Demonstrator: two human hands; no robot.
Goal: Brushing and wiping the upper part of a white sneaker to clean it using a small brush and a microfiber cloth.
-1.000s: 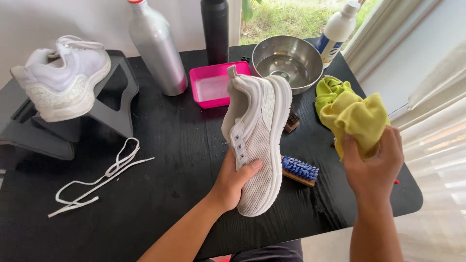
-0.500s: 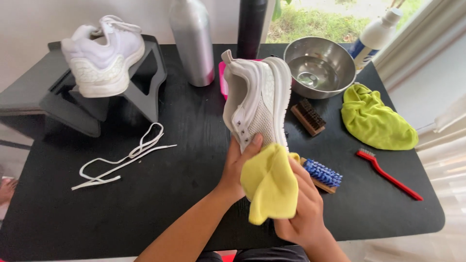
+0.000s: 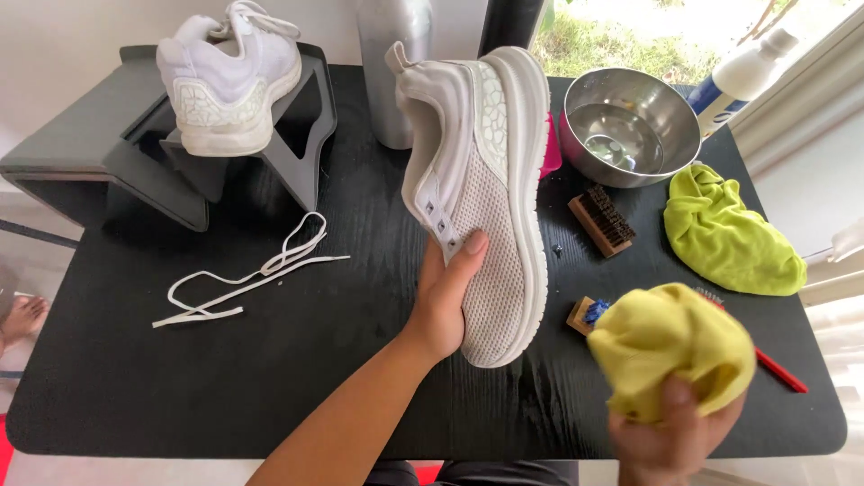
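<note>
Above the black table [image 3: 180, 378], the left hand [image 3: 445, 301] clasps a white shoe [image 3: 481, 198], fingers hidden behind it. At five o'clock, the blurred right hand [image 3: 670, 441], partly cut off, seemingly bunches a yellow cloth [image 3: 670, 351].

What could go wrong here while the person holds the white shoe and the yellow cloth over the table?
The left hand grips the white shoe only at its toe end, so it might slip and fall onto the brushes. The metal bowl with water stands close behind the shoe; a swing might tip it. The yellow cloth in the right hand could drag the blue brush.
</note>
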